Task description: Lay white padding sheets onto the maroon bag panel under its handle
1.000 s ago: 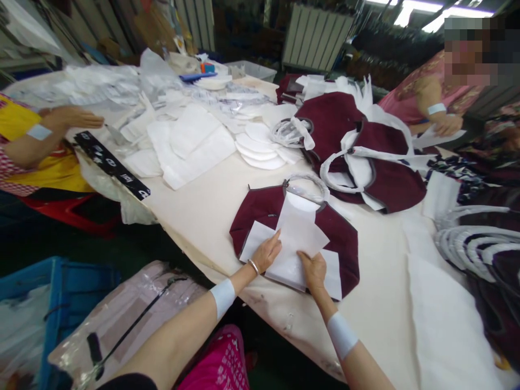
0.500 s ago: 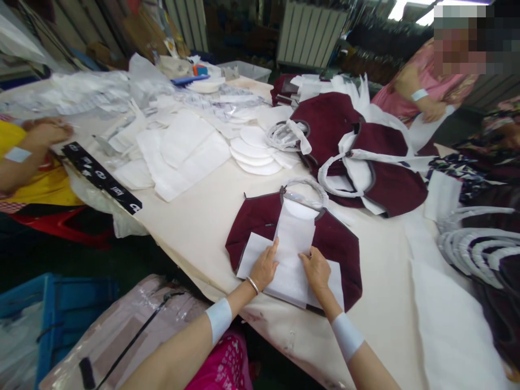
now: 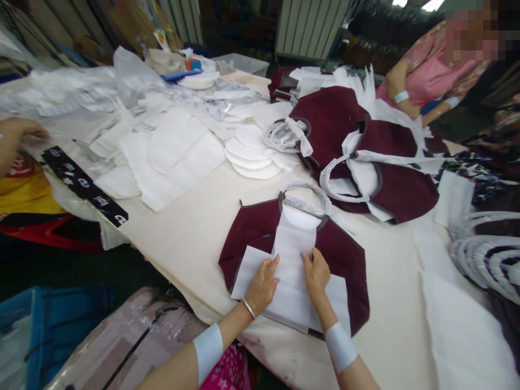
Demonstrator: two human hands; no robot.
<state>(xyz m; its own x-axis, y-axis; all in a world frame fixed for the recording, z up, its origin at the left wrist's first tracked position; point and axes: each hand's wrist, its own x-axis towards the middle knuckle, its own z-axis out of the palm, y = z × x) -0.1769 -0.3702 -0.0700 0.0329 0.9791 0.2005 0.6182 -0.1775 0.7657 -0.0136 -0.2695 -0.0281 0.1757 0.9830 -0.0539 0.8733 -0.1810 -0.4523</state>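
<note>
A burgundy bag point(image 3: 345, 254) with dark trim lies flat on the table before me, its wrapped handle point(image 3: 325, 197) pointing away. A narrow white packing sheet point(image 3: 294, 252) runs down its middle, over a wider white sheet point(image 3: 337, 292) across the lower part. My left hand point(image 3: 263, 285) rests on the sheets at the narrow one's left edge, fingers stretched out. On the opposite edge, my right hand point(image 3: 317, 274) pinches the narrow sheet, thumb on top and other fingers partly hidden.
More burgundy bags point(image 3: 335, 116) with wrapped handles lie behind. Round white sheets point(image 3: 249, 154) and loose white sheets point(image 3: 174, 157) spread to the left. A white sheet stack point(image 3: 459, 330) lies at right. One co-worker's hand point(image 3: 20, 132) is at far left; another person point(image 3: 430, 81) stands at far right.
My view has shifted slightly. Both hands stay on the sheets over the bag, with little change. The left co-worker's hand has moved and reaches over the table edge; the right co-worker's arms have lowered.
</note>
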